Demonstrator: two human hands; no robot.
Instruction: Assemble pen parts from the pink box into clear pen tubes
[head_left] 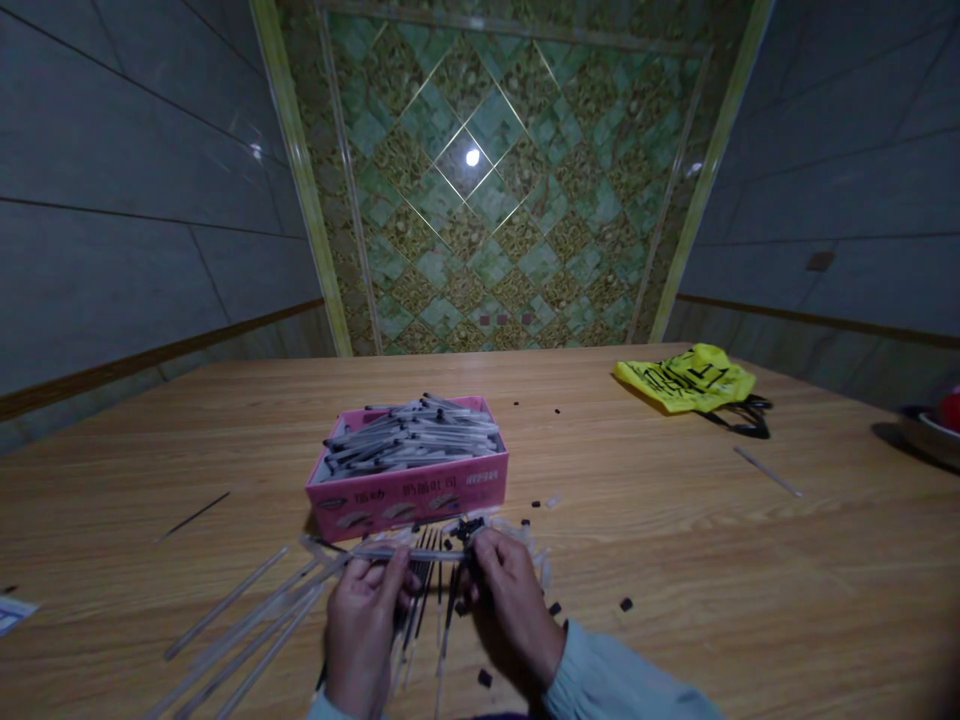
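My left hand [364,625] is closed around a clear pen barrel [435,554], held level above the table. The barrel's right end runs into the fingers of my right hand [517,595], which are pinched there and hide its tip. Beneath and between my hands lie several thin dark pen refills [425,600]. A small heap of black pen caps or plugs [469,528] sits by my right fingertips. More clear barrels [251,640] lie left of my left hand. Just beyond my hands stands a pink box [420,497] full of pens with black ends [416,435].
A yellow bag [686,378] with black straps lies at the far right. Near it are a loose barrel [769,472] and a bowl [930,435] at the right edge. One thin refill [195,515] lies left, and black bits [626,604] are scattered about the wooden table [712,590].
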